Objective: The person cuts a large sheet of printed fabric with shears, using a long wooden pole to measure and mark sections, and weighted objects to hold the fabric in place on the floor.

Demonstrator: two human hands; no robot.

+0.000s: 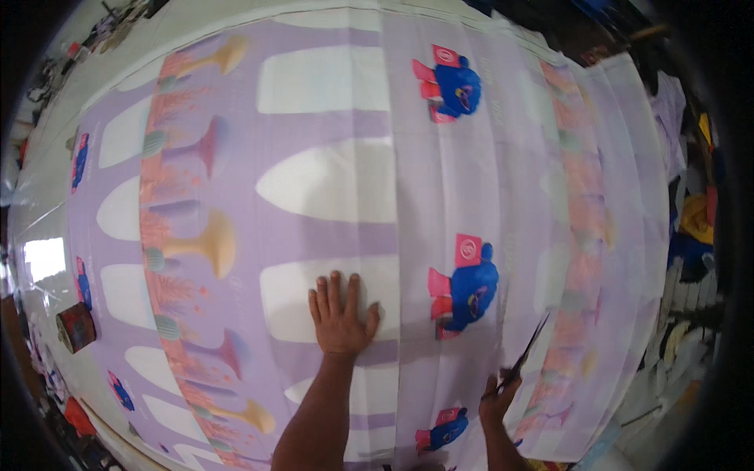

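on the near half of the cutting table [47,196], a wide sheet of printed fabric [440,157] lies spread flat and covers nearly the whole top, its length running away from the person toward the far edge.

- fabric: thin, smooth, matte lilac ground; white rounded panels in a column down the middle; a salmon and tan band of mushroom-like shapes along the left side; a fainter pink band along the right side; blue cartoon figures with red flags repeat down a lengthwise strip, one of them [465,286] just right of the left hand. faint lengthwise creases run across the right part.
- left hand [340,314]: open, palm down, fingers spread, pressing the fabric flat on a white panel near the near edge. it holds nothing.
- right hand [499,402]: closed around the handles of a pair of scissors [525,353], near the near right corner. the dark, slim blades point up and away toward the far right, over the pink band; whether they are parted cannot be told.
- relation: the scissors lie to the right of the pressing hand, the blue figure between them; the right hand is the nearer to the fabric's right edge.
- at the left edge: a small dark roll [76,326], like tape, stands on the bare table.
- beyond the right edge: heaps of mixed cloth [695,220], blurred.
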